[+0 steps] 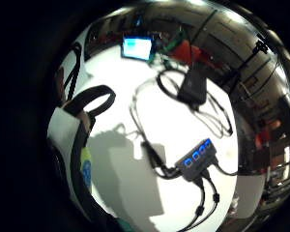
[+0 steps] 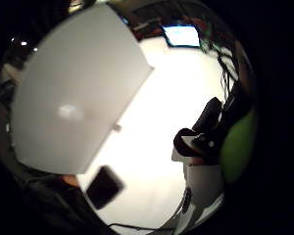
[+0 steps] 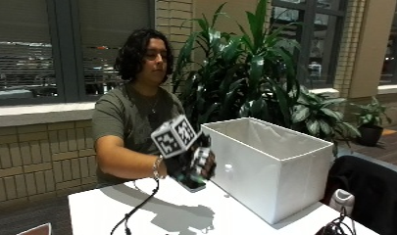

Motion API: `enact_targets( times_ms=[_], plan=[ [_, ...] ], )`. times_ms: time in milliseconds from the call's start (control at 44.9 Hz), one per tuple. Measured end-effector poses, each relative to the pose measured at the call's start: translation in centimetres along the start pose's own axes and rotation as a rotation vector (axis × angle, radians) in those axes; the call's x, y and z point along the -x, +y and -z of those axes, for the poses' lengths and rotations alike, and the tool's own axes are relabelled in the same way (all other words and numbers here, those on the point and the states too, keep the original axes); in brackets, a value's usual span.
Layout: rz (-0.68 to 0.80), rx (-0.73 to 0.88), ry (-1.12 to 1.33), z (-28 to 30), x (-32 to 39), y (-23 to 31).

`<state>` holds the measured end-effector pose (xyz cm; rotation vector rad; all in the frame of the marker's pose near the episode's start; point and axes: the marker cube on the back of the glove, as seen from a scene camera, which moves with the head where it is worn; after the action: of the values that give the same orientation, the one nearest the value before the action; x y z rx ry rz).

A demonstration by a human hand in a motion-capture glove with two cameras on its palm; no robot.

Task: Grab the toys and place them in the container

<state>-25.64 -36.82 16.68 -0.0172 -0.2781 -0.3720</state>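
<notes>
White table [image 3: 185, 215] fills the foreground of the outside view, with a brick wall, dark windows and big potted plants [image 3: 263, 63] behind the seated person. The gloved right hand [image 3: 195, 166] hangs above the table just beside the near wall of the white fabric container [image 3: 270, 171], whose open mouth sits higher than the hand and off to the hand's side. Its fingers look curled around something small — a pale-edged bit shows under them — but this view does not make clear what it is. To deliver, the hand would, I judge, need to rise and travel sideways over the rim.

From the thumb side of the palm, the container [image 2: 73, 93] is a broad pale wall close by, and a rounded yellow-green toy [image 2: 237, 147] sits tucked against the strapped fingers [image 2: 206, 122] — so the hand appears to be holding it, closed round it. A dark flat object [image 2: 104, 186] lies on the table near the container's base.

From the little-finger side, the palm looks away from the container: bare table [image 1: 135, 121], a grey hub with blue lights [image 1: 197, 159] and its cables, a black adapter [image 1: 193, 84], a lit screen [image 1: 137, 47] at the far edge. Only a sliver of something yellowish and blue [image 1: 86, 166] shows by the glove here; no other toys appear in any view.
</notes>
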Motion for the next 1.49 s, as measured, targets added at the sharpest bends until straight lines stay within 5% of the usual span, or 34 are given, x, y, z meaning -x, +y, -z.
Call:
enact_targets(
  times_ms=[134, 223, 356, 579, 668, 868, 1203, 1492],
  plan=[
    [0.403, -0.171, -0.127, 9.4, 10.5, -4.1],
    [0.387, -0.145, -0.308, 13.5, 17.4, -7.3],
    [0.365, -0.128, -0.241, 13.0, 23.5, -11.2],
    [0.373, -0.065, -0.035, 10.0, 23.1, -13.4],
    [0.373, 0.024, -0.197, 11.2, 23.0, -10.8],
    [0.414, 0.139, -0.097, 13.5, 16.5, -2.2],
    [0.079, 0.318, -0.012, 14.6, 6.3, 17.2],
    [-0.066, 0.307, 0.075, 16.3, 2.9, 24.0]
  ],
)
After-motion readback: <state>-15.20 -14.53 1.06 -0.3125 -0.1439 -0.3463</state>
